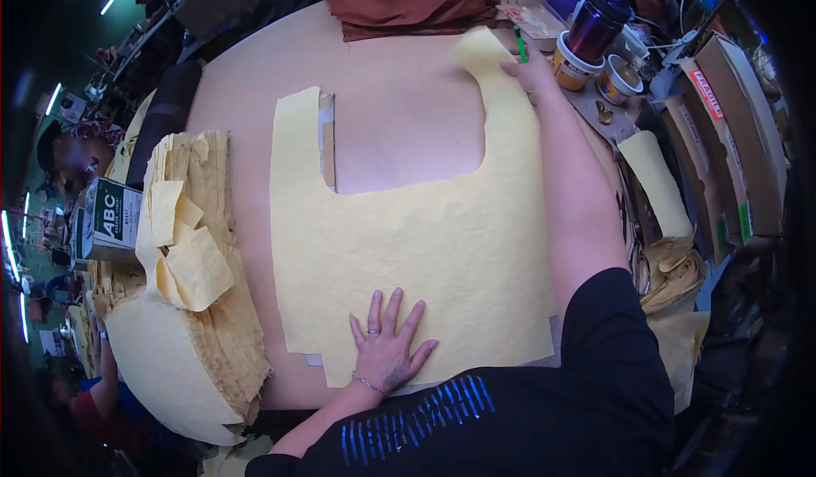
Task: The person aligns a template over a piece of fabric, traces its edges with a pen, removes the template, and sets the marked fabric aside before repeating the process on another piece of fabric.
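A large pale yellow sheet (408, 256) with a U-shaped cut-out lies on the table, its right arm curling up at the far end. My left hand (384, 354) is pressed flat on its near edge, fingers spread, with a ring and a bracelet on. At the far right edge of the sheet, my right hand (534, 77) is closed around a slim green pen-like tool (519, 42); its lower end is hidden by the hand. Under the sheet's left arm a strip of grey and brown board (328, 141) shows.
Left stands a thick stack of yellow sheets (204, 341) with loose scraps, beside an ABC box (112, 213) and a dark roll (166, 120). Brown cloth (412, 5) lies at the back. Tubs (574, 65), a purple tumbler (599, 22) and cardboard boxes (731, 137) stand right. Other people are far left.
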`<action>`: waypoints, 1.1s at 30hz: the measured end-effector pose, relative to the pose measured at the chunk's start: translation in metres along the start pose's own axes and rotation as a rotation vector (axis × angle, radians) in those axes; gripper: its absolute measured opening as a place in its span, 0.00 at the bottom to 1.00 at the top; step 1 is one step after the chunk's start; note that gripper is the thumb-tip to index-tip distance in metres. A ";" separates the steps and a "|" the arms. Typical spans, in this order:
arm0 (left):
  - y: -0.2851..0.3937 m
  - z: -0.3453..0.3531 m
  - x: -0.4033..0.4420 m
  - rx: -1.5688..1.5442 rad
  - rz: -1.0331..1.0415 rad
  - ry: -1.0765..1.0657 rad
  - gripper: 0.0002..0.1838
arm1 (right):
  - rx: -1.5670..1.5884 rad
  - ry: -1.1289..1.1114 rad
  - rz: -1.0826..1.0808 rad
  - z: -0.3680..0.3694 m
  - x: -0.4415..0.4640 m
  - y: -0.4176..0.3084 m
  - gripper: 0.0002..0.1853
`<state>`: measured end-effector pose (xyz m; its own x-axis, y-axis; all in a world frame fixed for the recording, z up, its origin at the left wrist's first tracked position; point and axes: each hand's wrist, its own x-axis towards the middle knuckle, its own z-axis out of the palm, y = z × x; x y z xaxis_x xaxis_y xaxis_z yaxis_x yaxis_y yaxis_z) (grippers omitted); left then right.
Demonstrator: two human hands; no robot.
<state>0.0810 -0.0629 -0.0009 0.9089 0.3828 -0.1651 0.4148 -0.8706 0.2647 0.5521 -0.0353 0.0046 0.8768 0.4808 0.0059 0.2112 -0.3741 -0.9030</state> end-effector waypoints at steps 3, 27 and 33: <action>0.000 -0.001 0.000 -0.004 -0.005 -0.001 0.31 | -0.573 0.269 -0.124 -0.002 -0.028 0.006 0.27; -0.013 0.000 -0.041 0.045 -0.014 0.037 0.32 | 0.469 -0.211 0.318 -0.103 -0.279 0.052 0.13; -0.015 0.006 -0.056 0.069 -0.037 0.045 0.34 | 0.417 -0.195 0.014 -0.104 -0.284 0.010 0.16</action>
<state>0.0235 -0.0728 -0.0011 0.8947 0.4273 -0.1300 0.4456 -0.8742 0.1929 0.3500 -0.2577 0.0389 0.7720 0.6334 -0.0529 -0.0272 -0.0503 -0.9984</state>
